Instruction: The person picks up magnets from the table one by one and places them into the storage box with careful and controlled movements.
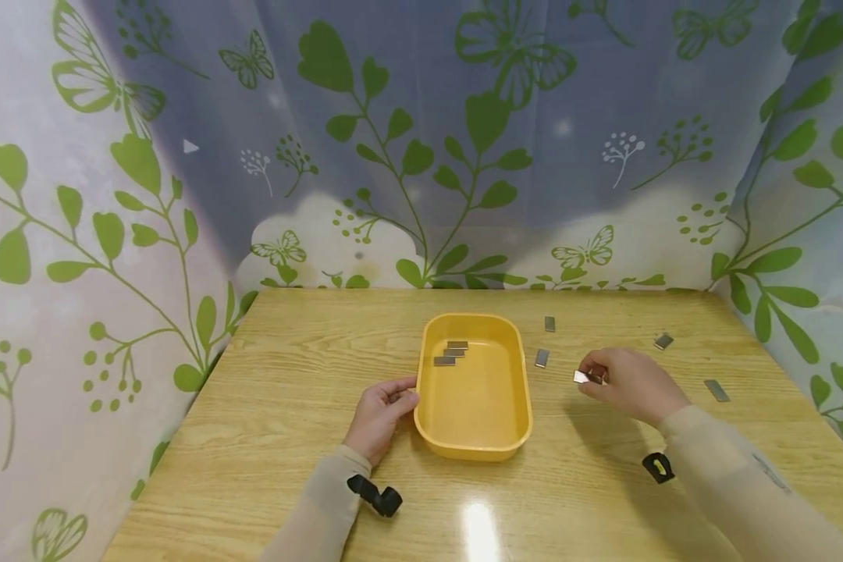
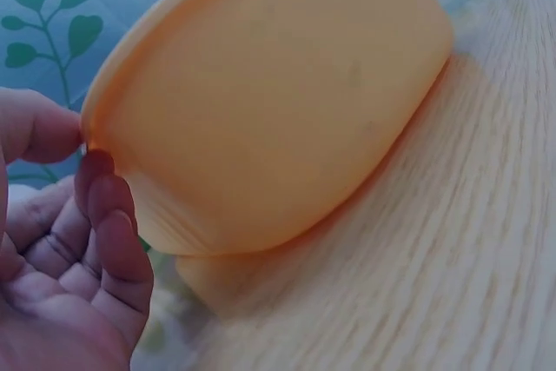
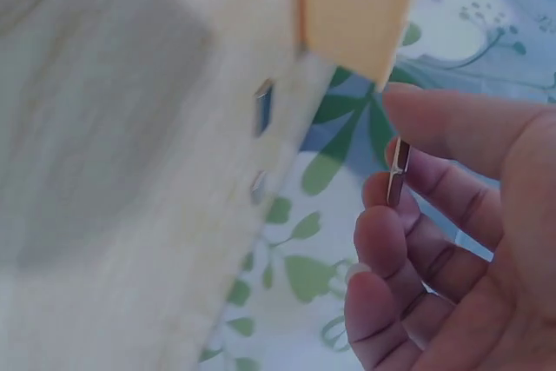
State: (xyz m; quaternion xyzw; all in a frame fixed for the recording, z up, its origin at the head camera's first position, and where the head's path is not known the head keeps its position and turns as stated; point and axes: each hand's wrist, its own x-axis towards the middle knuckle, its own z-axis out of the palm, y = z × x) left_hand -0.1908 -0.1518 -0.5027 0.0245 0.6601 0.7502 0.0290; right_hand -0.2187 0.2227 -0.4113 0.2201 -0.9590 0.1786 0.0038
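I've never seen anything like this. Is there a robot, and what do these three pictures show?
No robot: just a person's bare left hand and right hand. The wide picture comes from a camera on the head, the two close-ups from the left and right wrists. On the light-brown wood-grain table sits a yellow rounded rectangular tray with three small grey metallic-looking rectangular pieces inside; more such loose pieces lie to its right. The left hand holds the tray's rim; the right hand pinches another small shiny piece.
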